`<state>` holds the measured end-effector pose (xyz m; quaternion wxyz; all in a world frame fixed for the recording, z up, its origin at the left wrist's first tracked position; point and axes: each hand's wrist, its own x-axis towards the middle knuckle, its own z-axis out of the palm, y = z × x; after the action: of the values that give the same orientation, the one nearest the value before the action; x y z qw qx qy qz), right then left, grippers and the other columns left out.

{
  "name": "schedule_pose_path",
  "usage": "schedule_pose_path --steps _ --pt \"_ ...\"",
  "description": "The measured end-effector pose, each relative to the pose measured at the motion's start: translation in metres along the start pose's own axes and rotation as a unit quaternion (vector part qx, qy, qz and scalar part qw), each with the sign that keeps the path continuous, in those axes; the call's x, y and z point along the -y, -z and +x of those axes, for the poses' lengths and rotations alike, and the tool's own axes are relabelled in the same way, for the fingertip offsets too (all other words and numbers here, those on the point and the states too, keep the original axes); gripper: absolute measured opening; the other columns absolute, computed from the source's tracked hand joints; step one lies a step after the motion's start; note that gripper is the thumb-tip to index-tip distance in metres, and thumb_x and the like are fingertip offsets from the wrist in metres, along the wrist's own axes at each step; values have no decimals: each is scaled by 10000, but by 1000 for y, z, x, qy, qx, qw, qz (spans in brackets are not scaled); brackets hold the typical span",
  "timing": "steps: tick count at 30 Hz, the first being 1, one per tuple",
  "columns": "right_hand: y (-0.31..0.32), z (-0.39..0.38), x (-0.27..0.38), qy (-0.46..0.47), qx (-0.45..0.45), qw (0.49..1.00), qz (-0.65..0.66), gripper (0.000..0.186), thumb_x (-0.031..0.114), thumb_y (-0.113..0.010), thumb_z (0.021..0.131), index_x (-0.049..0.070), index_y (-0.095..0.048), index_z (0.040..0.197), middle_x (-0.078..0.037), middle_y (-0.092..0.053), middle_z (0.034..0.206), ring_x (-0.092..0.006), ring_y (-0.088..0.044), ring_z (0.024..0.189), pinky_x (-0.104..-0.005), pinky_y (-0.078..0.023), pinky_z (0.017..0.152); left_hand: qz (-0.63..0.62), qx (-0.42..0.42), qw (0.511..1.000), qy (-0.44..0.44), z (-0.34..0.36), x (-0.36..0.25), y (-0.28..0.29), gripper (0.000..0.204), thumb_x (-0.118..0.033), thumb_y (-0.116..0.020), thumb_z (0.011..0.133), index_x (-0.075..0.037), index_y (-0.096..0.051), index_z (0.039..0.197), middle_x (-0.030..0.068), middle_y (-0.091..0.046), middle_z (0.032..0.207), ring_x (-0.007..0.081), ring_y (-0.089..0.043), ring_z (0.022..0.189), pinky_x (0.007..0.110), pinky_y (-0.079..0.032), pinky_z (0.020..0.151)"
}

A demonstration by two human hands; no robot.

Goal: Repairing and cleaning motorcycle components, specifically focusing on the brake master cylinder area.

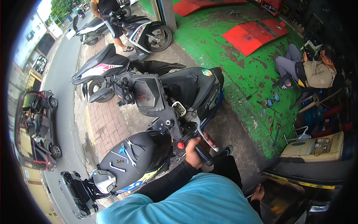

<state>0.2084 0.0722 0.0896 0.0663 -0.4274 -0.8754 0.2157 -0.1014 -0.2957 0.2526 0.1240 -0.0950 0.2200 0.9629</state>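
My left hand [194, 154], its arm in a black sleeve, is closed round the black handlebar grip [204, 154] of a dark motorcycle. Its fingertips show beyond the grip, close to the silver brake lever [200, 131]; whether they press the lever I cannot tell. Inboard of the lever, a small rectangular fluid reservoir [179, 109] shows a pale interior with its top off. A red switch [181, 145] sits beside the grip. My right hand [257, 192] is low at the right, beside a dark surface; its fingers are too small and dim to read.
On the motorcycle seat [130, 149] lie pliers [130, 145], a blue-handled tool [122, 150], a wrench [117, 167] and small screws [119, 161]. Another person [319, 69] sits at the right near a power drill [272, 99]. Red ramps [255, 35] and parked scooters [108, 65] stand farther off.
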Motion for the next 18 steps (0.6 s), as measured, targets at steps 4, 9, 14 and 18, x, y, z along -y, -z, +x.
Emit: schedule_pose_path --steps 4,9,14,18 --pt "5 -3 6 -11 23 1000 12 527 400 -494 1002 -105 -648 1014 -328 -655 925 -476 -639 856 -479 -483 776 -18 54 998 20 0 2 15 298 -354 -523 833 -69 -508 920 90 -556 770 254 -550 780 420 -422 838" --pt "4 -7 8 18 -10 1000 12 481 375 -498 1001 -80 -652 972 -281 -679 870 -434 -666 830 -470 -492 758 -37 81 996 14 1 4 30 332 -369 -522 824 -59 -527 940 102 -578 792 263 -568 801 421 -433 873" --pt "2 -9 12 16 -13 1000 20 485 381 -504 1001 -80 -652 980 -281 -683 884 -427 -675 843 -464 -494 762 -9 69 997 43 -3 -6 -9 694 -404 -494 830 18 -452 1380 226 -564 1322 348 -528 1271 458 -355 1121" --pt "0 -9 12 -22 40 999 26 486 381 -504 1002 -80 -656 988 -285 -684 898 -431 -675 858 -466 -495 769 -5 115 992 56 -1 -6 6 766 -408 -485 834 20 -370 1458 236 -482 1434 360 -456 1357 452 -339 1138"
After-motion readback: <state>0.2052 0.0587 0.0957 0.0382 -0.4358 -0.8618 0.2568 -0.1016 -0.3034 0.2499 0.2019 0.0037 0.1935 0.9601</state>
